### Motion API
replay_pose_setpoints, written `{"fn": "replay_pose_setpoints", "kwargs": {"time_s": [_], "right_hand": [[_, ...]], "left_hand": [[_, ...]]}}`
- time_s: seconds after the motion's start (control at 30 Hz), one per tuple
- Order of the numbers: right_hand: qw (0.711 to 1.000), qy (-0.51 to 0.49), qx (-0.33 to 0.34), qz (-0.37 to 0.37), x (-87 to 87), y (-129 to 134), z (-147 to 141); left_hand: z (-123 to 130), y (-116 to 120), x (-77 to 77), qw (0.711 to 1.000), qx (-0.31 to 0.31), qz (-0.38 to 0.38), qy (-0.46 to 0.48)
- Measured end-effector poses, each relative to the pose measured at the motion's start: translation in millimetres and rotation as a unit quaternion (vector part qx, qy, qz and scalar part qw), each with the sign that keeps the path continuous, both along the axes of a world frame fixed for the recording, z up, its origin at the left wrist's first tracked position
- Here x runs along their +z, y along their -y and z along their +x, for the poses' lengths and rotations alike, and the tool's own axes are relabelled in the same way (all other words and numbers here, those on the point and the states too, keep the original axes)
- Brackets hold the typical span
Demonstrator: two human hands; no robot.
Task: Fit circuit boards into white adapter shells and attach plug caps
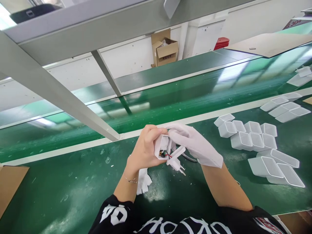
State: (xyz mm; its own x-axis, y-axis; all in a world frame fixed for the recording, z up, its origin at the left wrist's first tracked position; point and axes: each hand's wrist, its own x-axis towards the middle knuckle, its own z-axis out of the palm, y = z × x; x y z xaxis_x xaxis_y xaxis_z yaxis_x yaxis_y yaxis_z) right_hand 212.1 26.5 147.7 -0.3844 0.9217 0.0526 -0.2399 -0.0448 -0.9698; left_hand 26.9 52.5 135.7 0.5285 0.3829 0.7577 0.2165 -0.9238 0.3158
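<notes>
My bare left hand [145,148] is wrapped round a white plastic housing [158,146], whose open end shows small electronic parts and red and black wires. A white cover piece with a two-pin plug [175,163] hangs beside the opening, joined by the wires. My right hand [192,141], in a white glove, has its fingers closed at the housing's upper right side, near a grey cable [189,158]. The right fingertips are partly hidden behind the parts. A white glove [144,182] lies on the green table below my left wrist.
Several open white housings [252,139] stand in groups on the green table [73,188] at the right. A cardboard piece [12,185] lies at the left edge. Beyond runs a green conveyor [170,104], with an open cardboard box [167,52] behind it. A metal frame [65,94] crosses the upper left.
</notes>
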Motion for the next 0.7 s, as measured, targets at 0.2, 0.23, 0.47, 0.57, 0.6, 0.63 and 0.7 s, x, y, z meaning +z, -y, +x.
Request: {"fn": "replay_pose_setpoints", "kwargs": {"time_s": [0.2,0.23,0.47,0.57,0.6,0.63,0.7], "right_hand": [[0.949,-0.045,-0.295,0.1,-7.1,-8,4],[0.937,-0.054,-0.32,0.127,-6.9,-10,8],[0.896,-0.05,-0.392,0.202,6.6,-6,45],[0.885,-0.052,-0.413,0.207,10.2,1,53],[0.884,-0.049,-0.416,0.206,10.8,3,55],[0.884,-0.046,-0.418,0.205,11.1,4,56],[0.883,-0.04,-0.42,0.206,11.5,6,58]], "left_hand": [[-14,-18,-12.6,0.987,0.046,-0.154,-0.004],[-18,-28,-17.3,0.976,0.083,-0.201,-0.001],[-27,-126,-65.9,0.876,0.3,-0.376,0.041],[-27,-140,-80.9,0.851,0.342,-0.396,0.027],[-30,-140,-81.8,0.846,0.354,-0.399,0.022],[-34,-137,-80.2,0.842,0.364,-0.399,0.019],[-46,-126,-69.3,0.839,0.379,-0.39,0.018]]}}
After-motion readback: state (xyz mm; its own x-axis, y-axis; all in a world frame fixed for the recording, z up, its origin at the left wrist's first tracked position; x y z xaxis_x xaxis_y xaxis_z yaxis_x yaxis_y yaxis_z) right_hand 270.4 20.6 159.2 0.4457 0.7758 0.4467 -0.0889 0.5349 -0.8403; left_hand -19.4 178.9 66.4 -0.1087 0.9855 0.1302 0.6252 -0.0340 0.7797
